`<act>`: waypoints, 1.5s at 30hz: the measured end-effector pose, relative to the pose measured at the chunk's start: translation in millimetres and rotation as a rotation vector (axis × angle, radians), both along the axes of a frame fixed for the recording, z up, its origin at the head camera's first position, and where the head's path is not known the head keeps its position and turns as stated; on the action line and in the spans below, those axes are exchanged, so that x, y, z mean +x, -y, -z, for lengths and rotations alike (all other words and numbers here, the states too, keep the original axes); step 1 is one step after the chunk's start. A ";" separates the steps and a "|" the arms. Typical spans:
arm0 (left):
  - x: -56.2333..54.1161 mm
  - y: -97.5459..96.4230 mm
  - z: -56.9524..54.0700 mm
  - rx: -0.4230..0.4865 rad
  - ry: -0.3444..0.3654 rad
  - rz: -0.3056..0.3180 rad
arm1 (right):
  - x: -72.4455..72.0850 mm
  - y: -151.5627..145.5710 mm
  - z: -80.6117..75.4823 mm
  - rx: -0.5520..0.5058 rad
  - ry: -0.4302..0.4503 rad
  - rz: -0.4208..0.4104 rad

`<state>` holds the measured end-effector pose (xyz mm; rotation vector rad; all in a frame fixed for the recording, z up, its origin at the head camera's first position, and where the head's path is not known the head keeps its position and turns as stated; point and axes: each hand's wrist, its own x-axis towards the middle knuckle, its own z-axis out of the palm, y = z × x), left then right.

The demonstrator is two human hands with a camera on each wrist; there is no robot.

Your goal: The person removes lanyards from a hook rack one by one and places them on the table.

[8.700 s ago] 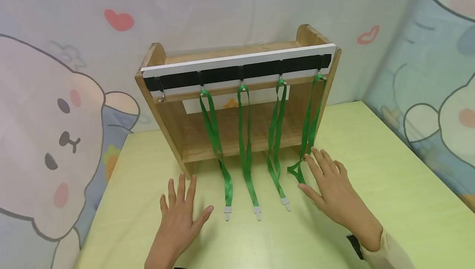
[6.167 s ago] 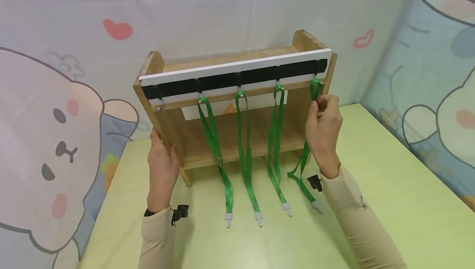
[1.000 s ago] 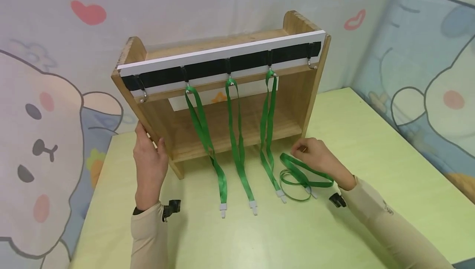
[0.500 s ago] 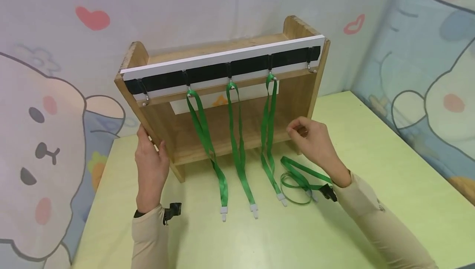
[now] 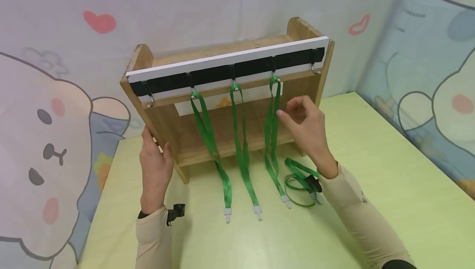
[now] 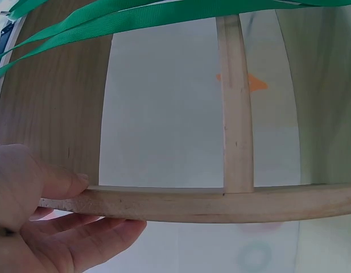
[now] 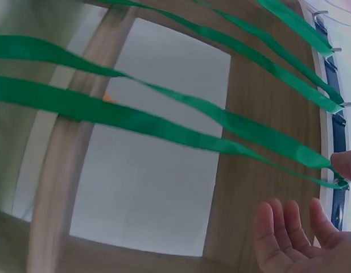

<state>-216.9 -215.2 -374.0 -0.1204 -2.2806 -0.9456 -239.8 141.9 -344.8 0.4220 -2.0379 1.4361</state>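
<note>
- Right hand (image 5: 311,131): thumb and fingertips stand apart in a loose curve, grasping nothing. The thumb tip is just beside the rightmost hanging lanyard (image 5: 267,131); in the right wrist view it overlaps the strap close to its hook, and contact cannot be told.
- Left hand (image 5: 156,168): thumb and fingers clasp the left side panel of the wooden rack (image 5: 227,137), the thumb on the inner side, the fingers on the outer.
- Hanging group: the rightmost, the middle hanging lanyard (image 5: 243,164) and the leftmost hanging lanyard (image 5: 209,135), all green, each looped over its own hook, with a pale clip at the lower end.
- Loose lanyard (image 5: 301,179): lies in slack loops on the yellow-green table (image 5: 237,244), before the rack's right end, partly covered by the right wrist camera (image 5: 313,183).
- Suspension: five hooks along a black strip (image 5: 252,66); the right-end hook (image 5: 315,70) and left-end hook (image 5: 150,100) bear nothing.
- Progress, judged from the arrangement: one lanyard of four is off the hooks; three are left on them, the rightmost, nearest the right hand, not yet unhooked.
- Surroundings: beige sleeves (image 5: 356,211) below; a cartoon backdrop (image 5: 193,5) behind.
</note>
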 end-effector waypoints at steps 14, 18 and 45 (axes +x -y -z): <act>-1.5 0.4 2.6 -0.004 -0.017 0.003 | -14.7 30.8 -8.1 -0.091 -0.025 0.043; -1.8 0.4 2.7 -0.006 -0.017 0.004 | -15.9 34.6 -10.9 -0.083 -0.031 0.051; -1.2 -0.4 2.4 -0.025 -0.033 -0.004 | -3.5 20.7 -20.6 -0.054 -0.073 0.023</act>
